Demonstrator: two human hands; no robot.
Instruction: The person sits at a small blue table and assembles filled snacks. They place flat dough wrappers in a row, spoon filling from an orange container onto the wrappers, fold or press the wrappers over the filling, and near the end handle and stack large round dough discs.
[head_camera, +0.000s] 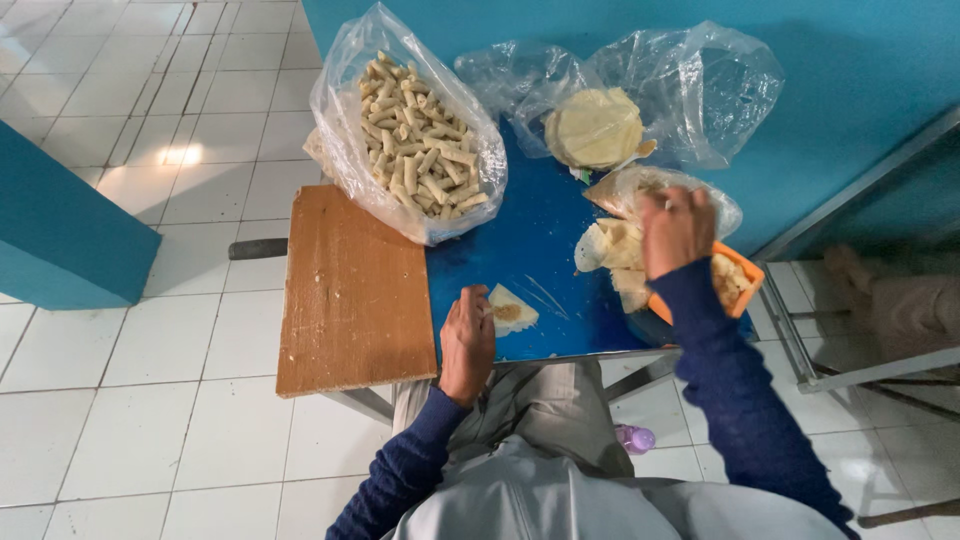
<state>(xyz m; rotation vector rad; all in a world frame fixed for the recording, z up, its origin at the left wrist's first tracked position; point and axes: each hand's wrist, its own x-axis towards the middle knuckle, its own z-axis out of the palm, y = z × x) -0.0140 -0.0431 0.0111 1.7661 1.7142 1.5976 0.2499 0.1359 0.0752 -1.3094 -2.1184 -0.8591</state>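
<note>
Pinned flat under the fingertips of the left hand (467, 340) is a pale, folded pastry wrapper with a dab of brownish filling (510, 310); the fingers press down on its near edge rather than close around it, so the hand lies open, palm down, holding the sheet where it sits on the blue tabletop (530, 250), close to the front edge and right before the person. That looks like a steadying hold, keeping the thin sheet from sliding or unfolding.

Across the table the right hand (675, 230) is raised over the orange plastic tray (742, 268), knuckles up and fingers curled downward into the loose heap of cut wrapper pieces (612, 245) — whether it has anything pinched I cannot tell, since the fingertips are hidden behind the hand itself. The forearm in its dark blue knitted sleeve (730, 380) reaches out and up from the body, the elbow low.

Everything is set within arm's reach: a clear plastic bag full of finished small rolls (415, 140) stands at the back left, beside a bare wooden board (350, 290), and a stack of round pale wrappers in another clear bag (595, 128) rests at the back — supply on the right, finished pieces on the left, it seems.
</note>
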